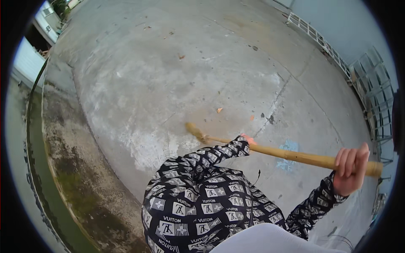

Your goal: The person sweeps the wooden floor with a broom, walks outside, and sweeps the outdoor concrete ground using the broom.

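Note:
A broom with a long bamboo handle [295, 156] slants across my front, its thick end toward the right. My right hand [351, 168] is closed round the handle close to that thick end. Farther down, my left hand [249, 139] grips the handle; the patterned black-and-white sleeve hides part of it. The yellowish broom head [195, 131] is at the concrete ground in the middle of the view, somewhat blurred. An orange-brown dry leaf [219, 110] lies just beyond it, with another leaf [252, 118] to its right.
A concrete yard [160, 76] stretches ahead with scattered leaves and bits. On the left runs a narrow ditch [46, 177] with greenish water, beside a mossy strip [80, 189]. Pale metal racks [373, 84] and a ladder-like frame [316, 36] line the wall at right.

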